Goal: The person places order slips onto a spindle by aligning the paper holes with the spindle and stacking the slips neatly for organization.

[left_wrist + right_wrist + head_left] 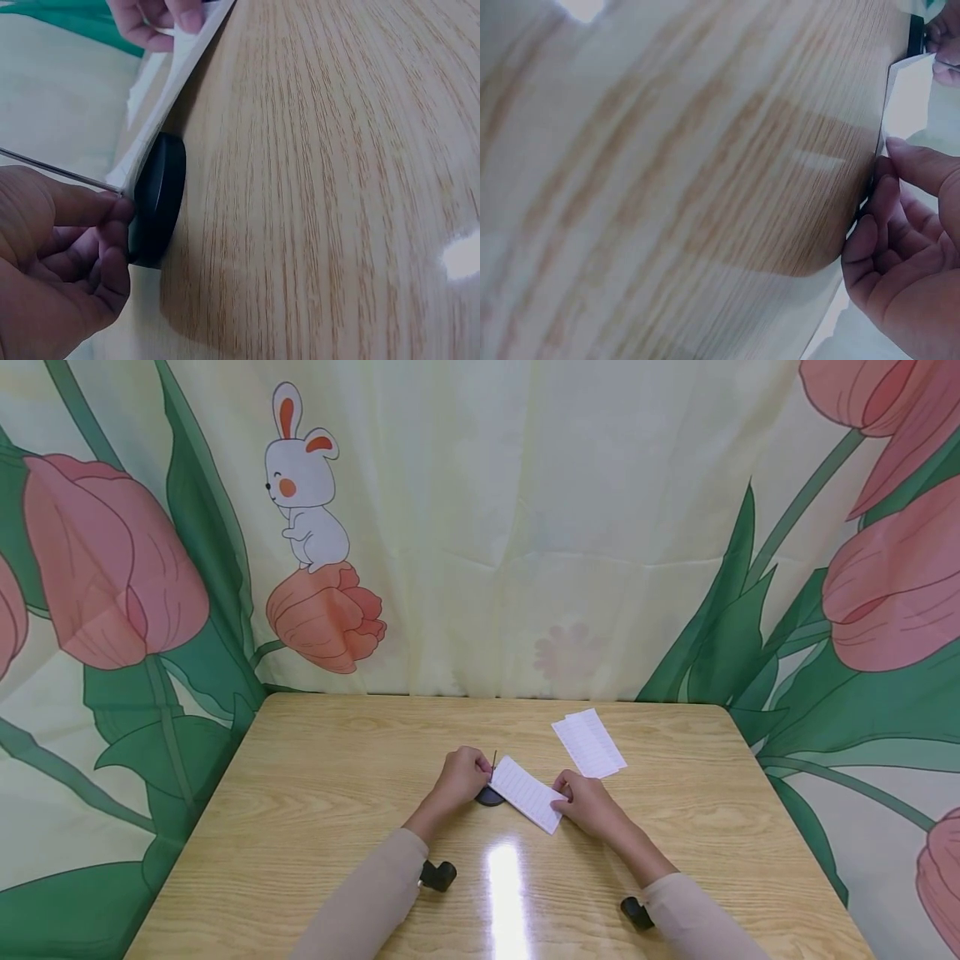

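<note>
A white slip of lined paper (pixel 527 795) slants between both hands above the wooden table. My left hand (pixel 463 775) pinches its upper left corner beside the thin metal rod (pixel 60 171) of a bill spike. The spike's round black base (pixel 166 199) stands on the table under that corner. The rod meets the paper at my left fingertips; I cannot tell whether it goes through. My right hand (pixel 588 803) holds the slip's other end between thumb and fingers, as the right wrist view also shows.
More lined paper slips (pixel 590 743) lie overlapping on the table (pixel 337 777), behind my right hand. A curtain (pixel 450 527) printed with tulips and a rabbit hangs behind the table's far edge. Black wrist cameras (pixel 439 876) sit by both sleeves.
</note>
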{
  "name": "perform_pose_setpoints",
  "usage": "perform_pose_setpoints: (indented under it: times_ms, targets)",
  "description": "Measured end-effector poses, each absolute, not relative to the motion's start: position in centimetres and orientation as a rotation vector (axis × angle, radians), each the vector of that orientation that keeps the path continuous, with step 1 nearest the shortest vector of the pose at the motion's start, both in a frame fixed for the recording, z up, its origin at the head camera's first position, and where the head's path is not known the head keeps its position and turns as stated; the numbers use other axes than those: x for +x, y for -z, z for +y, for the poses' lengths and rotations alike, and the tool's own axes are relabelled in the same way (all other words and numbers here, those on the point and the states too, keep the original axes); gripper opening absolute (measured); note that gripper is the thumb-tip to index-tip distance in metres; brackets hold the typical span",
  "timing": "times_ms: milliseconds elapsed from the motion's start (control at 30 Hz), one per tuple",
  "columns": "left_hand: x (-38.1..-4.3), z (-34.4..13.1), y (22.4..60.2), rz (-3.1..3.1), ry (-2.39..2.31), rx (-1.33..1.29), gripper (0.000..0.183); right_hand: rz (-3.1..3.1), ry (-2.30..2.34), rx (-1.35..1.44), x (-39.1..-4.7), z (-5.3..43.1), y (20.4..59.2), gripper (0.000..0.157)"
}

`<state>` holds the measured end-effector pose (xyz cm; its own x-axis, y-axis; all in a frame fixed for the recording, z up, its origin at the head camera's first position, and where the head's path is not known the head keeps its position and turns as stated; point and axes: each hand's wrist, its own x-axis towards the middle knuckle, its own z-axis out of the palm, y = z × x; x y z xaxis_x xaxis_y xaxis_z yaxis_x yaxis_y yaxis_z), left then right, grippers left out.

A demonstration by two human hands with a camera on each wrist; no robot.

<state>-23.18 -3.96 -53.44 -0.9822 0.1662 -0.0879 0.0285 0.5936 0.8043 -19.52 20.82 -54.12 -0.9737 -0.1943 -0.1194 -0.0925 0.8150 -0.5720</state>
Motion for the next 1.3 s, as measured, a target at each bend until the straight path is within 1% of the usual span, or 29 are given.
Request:
perform_pose_setpoints:
  times_ms: [800,1033,1133,1300]
  targets:
    - [-22.9,-4.1,53.3,2.730,-1.291,0.153,0.015,2.800,0.869,-0.195,-19.2,20.5,53.7,0.017]
    - [-22.7,-4.5,53.0,2.696,-1.289,0.150,0.008,2.817,0.872,-0.219,-19.4,20.8,53.8,0.017]
    - [-22.6,-4.8,52.8,2.682,-1.290,0.184,0.005,2.826,0.878,-0.245,-19.4,21.2,53.8,0.017]
    - [-22.7,-5.4,53.1,2.677,-1.318,0.247,0.007,2.842,0.906,-0.265,-19.4,22.2,53.8,0.017]
